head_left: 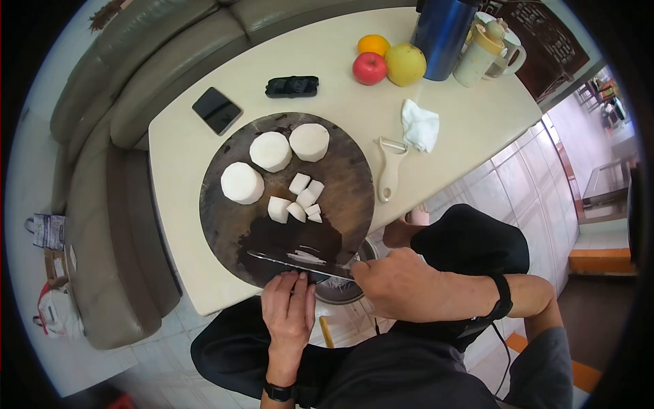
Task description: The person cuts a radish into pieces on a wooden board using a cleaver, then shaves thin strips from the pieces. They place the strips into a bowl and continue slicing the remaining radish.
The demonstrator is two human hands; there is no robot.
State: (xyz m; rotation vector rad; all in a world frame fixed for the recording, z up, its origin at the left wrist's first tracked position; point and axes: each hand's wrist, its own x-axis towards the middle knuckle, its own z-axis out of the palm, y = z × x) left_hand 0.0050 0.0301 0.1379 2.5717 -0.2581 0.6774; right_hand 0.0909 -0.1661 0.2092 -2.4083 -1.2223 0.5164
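Note:
A round dark cutting board (272, 198) lies on the cream table. Three thick white discs (270, 151) stand near its far edge, and several small white chunks (306, 194) sit around its middle. My right hand (395, 283) is wrapped round the handle of a knife (300, 264), whose blade points left over the wet near part of the board. My left hand (289, 307) rests at the board's near edge beside the blade, fingers bent and close together. Whether anything is under those fingertips is hidden.
Beyond the board lie a phone (217, 110), a black case (291, 86), a red apple (369, 69), an orange (373, 46) and a yellow-green fruit (406, 65). A blue flask (443, 37), a peeler (390, 170) and a white cloth (420, 126) are to the right.

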